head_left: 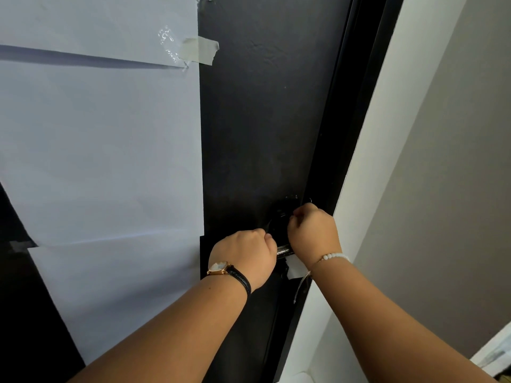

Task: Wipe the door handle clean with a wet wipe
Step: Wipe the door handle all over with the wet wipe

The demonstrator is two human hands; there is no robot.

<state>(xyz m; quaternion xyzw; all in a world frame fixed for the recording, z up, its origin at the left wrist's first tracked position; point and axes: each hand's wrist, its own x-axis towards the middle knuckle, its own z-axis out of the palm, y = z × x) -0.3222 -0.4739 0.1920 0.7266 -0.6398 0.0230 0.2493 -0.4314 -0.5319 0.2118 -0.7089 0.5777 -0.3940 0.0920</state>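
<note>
The door handle (283,248) is sitting low on the black door (262,120), close to its latch edge, and only a short shiny metal stretch of it is showing between the two hands. The left hand (244,257) is closing into a fist over the handle's left part, knuckles up, fingers (269,240) curling tight around it, with the forearm reaching up from the lower left and a watch (221,268) on a black strap riding the wrist. The right hand (313,230) is bunching just right of it, fingers folding inward against the dark lock plate (280,214); a white wet wipe (296,268) is hanging out below this wrist, so the fingers appear to be pinching it, though the grip itself is hidden. A beaded bracelet (336,256) is circling the right wrist. White paper sheets (105,147) are covering the door's left side, held by tape (200,51). A pale wall (442,161) is standing to the right.
</note>
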